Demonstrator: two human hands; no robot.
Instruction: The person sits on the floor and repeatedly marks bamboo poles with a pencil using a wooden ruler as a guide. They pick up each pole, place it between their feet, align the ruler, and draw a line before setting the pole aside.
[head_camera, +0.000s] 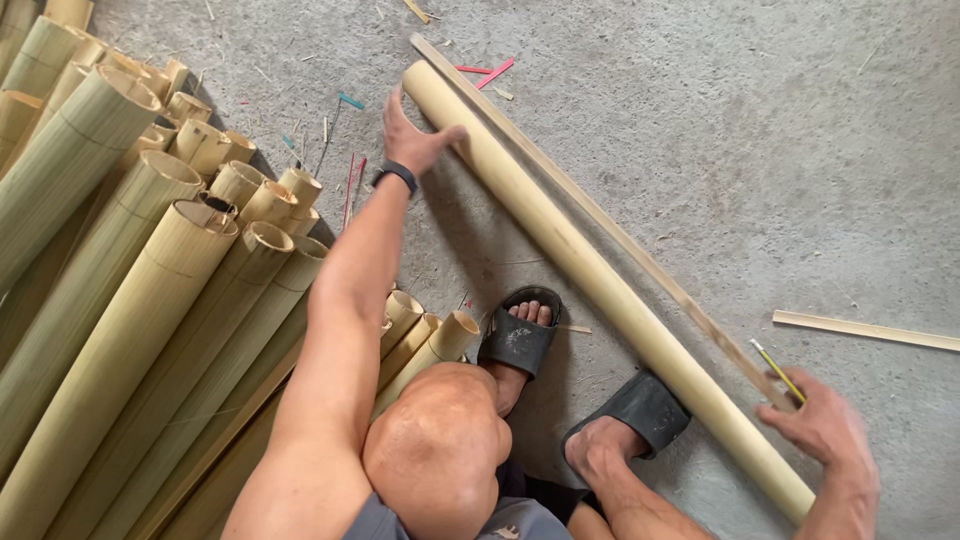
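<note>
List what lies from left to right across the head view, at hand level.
Stacked bamboo tubes → left hand resting on the far end of the long bamboo pole → thin wooden strip beside the pole → right hand holding a pencil → loose flat stick.

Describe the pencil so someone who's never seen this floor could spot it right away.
Start at the long pale bamboo pole lying diagonally across the concrete floor. Follow it to its near end, where the right hand rests. The pencil sticks up from that hand: thin, yellow with a dark tip, unlike the flat wooden slats nearby.
</note>
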